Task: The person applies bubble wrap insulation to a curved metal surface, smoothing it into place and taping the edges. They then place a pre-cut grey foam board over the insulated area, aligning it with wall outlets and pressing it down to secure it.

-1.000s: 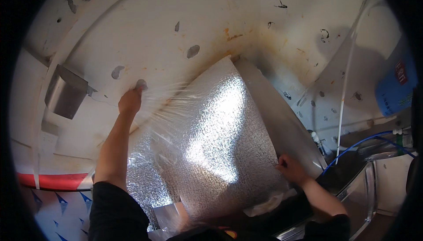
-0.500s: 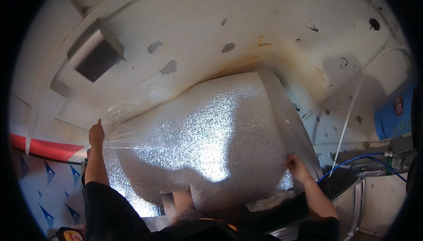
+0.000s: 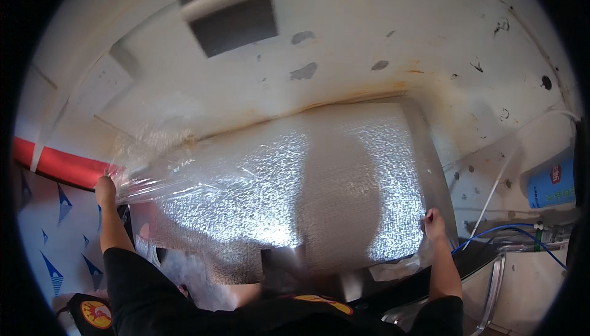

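Stained wall [image 3: 356, 23], foil sheet [image 3: 332, 195] between left grip [image 3: 106, 190] pinching film [image 3: 147, 182], right grip [image 3: 435, 223] pinching edge

pale wall [image 3: 344, 26] with orange-brown streaks [image 3: 402, 84]

The sheet [image 3: 335, 182] is silver, the band [image 3: 61, 165] red, the panel [image 3: 40, 268] pale with blue triangles.

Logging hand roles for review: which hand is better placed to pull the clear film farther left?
The left hand, probably: it grips the clear film, stretched toward the silver sheet. The right hand is at that sheet's right edge.
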`<state>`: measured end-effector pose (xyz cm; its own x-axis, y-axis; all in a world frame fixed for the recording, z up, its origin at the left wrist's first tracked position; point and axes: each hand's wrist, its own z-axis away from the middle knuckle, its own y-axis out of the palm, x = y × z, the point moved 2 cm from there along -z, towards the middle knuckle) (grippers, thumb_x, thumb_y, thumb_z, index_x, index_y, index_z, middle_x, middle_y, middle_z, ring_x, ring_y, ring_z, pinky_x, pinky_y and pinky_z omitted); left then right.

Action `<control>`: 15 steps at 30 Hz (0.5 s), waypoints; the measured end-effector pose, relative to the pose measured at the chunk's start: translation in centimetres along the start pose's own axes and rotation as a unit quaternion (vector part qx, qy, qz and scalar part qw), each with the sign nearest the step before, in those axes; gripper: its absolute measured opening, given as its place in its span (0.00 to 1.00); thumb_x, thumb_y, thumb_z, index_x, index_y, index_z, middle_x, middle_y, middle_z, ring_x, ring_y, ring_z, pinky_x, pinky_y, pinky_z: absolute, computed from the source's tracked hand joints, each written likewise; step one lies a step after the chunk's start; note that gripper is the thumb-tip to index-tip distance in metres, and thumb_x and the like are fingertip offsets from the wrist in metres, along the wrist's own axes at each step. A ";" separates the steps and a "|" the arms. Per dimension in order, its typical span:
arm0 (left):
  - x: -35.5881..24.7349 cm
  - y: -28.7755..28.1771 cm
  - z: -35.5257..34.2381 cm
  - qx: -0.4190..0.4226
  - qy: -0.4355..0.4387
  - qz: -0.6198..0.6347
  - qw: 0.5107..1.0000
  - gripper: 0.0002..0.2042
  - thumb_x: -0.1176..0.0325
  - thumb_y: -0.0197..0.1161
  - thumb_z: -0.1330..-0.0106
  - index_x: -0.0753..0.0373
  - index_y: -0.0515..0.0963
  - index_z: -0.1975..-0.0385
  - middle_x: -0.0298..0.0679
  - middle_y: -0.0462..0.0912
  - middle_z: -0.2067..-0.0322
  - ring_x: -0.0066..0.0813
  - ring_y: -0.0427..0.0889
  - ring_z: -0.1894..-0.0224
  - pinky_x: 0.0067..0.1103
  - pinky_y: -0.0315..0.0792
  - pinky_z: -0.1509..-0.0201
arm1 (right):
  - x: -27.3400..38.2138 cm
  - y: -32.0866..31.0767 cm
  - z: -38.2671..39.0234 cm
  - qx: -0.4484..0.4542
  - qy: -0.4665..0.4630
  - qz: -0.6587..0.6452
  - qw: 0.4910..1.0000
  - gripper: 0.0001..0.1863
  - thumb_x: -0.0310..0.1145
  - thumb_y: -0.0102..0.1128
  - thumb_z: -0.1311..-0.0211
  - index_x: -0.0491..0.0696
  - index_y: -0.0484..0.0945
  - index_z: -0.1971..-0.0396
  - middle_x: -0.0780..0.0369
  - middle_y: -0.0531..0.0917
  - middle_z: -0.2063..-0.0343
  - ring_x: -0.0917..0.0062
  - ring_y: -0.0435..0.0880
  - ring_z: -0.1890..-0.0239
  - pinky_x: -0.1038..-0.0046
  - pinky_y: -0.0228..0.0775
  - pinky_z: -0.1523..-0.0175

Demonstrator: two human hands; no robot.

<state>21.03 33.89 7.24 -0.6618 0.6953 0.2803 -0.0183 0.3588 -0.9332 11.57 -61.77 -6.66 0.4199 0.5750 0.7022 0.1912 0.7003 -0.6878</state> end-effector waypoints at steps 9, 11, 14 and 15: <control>22.9 3.6 0.4 -0.045 -0.049 -0.072 0.995 0.18 0.61 0.39 0.33 0.63 0.75 0.59 0.53 0.79 0.71 0.52 0.78 0.67 0.39 0.72 0.67 | -4.3 1.9 -2.3 -0.096 -0.001 0.281 0.955 0.04 0.32 0.50 0.45 0.48 0.70 0.73 0.54 0.78 0.76 0.58 0.79 0.70 0.61 0.68 0.65; 24.0 2.1 1.4 -0.026 -0.158 -0.024 0.987 0.16 0.63 0.40 0.33 0.65 0.76 0.62 0.51 0.79 0.74 0.49 0.78 0.71 0.37 0.71 0.72 | -3.6 0.7 -0.8 -0.110 0.014 0.307 0.945 0.05 0.33 0.48 0.45 0.50 0.71 0.72 0.53 0.79 0.76 0.56 0.79 0.69 0.59 0.68 0.64; 32.6 1.1 2.4 -0.104 -0.084 -0.117 0.984 0.16 0.63 0.43 0.33 0.66 0.77 0.68 0.48 0.78 0.79 0.45 0.78 0.77 0.33 0.71 0.77 | -3.8 2.3 -1.7 -0.137 -0.004 0.282 0.949 0.04 0.32 0.49 0.46 0.48 0.72 0.73 0.56 0.79 0.78 0.62 0.80 0.71 0.64 0.69 0.66; 35.3 2.3 2.9 -0.136 -0.013 -0.165 0.977 0.16 0.63 0.43 0.33 0.66 0.78 0.71 0.48 0.77 0.81 0.43 0.78 0.79 0.32 0.70 0.79 | -5.4 1.9 -2.8 -0.123 -0.012 0.233 0.965 0.04 0.32 0.50 0.46 0.48 0.72 0.74 0.57 0.80 0.78 0.64 0.80 0.72 0.65 0.70 0.66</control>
<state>-4.50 57.48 14.32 -0.6716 0.4994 0.5473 -0.0363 0.7157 -0.6975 12.18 -64.75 -12.22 0.4909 0.8145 0.3092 0.1934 0.2441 -0.9503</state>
